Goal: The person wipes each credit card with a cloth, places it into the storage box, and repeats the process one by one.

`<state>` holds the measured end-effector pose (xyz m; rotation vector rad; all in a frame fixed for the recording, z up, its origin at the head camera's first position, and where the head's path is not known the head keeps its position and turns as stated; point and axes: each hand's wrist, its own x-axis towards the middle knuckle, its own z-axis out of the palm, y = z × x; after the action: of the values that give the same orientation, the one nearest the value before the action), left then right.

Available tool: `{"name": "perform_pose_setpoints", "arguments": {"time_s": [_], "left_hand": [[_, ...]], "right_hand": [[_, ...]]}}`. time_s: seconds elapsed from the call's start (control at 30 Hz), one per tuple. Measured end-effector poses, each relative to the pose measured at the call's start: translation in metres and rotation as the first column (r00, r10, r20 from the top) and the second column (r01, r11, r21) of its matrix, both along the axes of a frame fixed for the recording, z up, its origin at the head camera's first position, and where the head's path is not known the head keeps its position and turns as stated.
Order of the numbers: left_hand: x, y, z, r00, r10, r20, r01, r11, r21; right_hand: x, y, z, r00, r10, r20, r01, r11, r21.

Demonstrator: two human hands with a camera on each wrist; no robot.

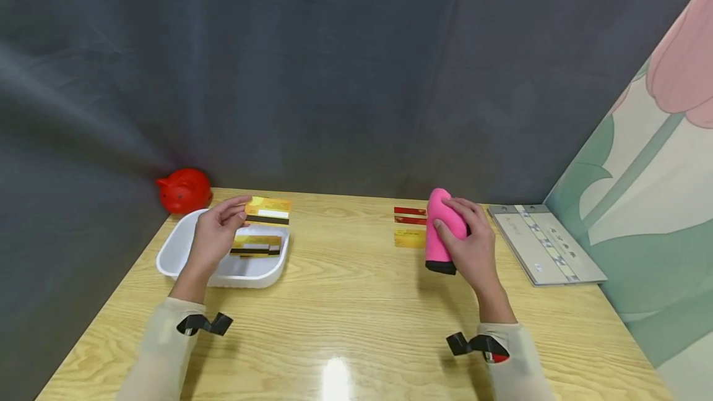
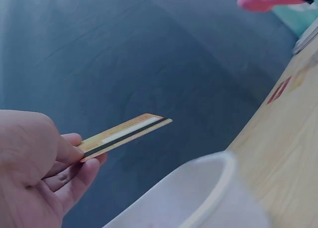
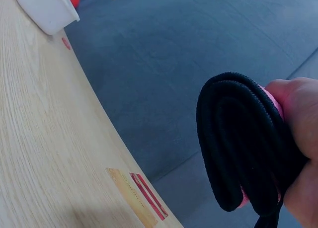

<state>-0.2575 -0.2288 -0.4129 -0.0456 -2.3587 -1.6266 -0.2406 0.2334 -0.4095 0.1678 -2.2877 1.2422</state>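
Observation:
Between thumb and fingers my left hand [image 1: 216,234] pinches a yellow bank card [image 1: 267,210] by its left end. The card's back, with a black stripe and a white strip, shows. It is held above a white plastic basin [image 1: 253,280], where more yellow striped cards [image 1: 256,245] show. My right hand [image 1: 470,246] grips a folded pink cloth item with black edging [image 1: 442,234], thumb on the near side, lifted over the table. In the right wrist view its black end [image 3: 238,143] shows layered folds. Beside it lie red cards [image 1: 410,215] and a yellow card [image 1: 409,238].
A red piggy bank [image 1: 185,190] stands behind the basin at the back left. On the right a grey binder-like book [image 1: 548,243] lies on the wooden table [image 1: 345,302]. A dark curtain [image 1: 334,79] hangs along the back edge, and a flower-patterned wall [image 1: 646,203] rises at the right.

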Motion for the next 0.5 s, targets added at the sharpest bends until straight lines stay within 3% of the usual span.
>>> {"name": "perform_pose_setpoints", "arguments": {"time_s": [0.23,0.5], "left_hand": [[-0.002,-0.030,-0.008,0.997,0.029,0.076,-0.031,0.999,0.025],[-0.007,-0.033,-0.016,0.983,0.013,0.184,0.000,0.998,-0.068]], "right_hand": [[-0.001,0.000,0.001,1.000,0.003,0.007,-0.003,1.000,0.011],[0.000,0.002,0.000,1.000,-0.007,0.030,0.007,1.000,0.016]]}}
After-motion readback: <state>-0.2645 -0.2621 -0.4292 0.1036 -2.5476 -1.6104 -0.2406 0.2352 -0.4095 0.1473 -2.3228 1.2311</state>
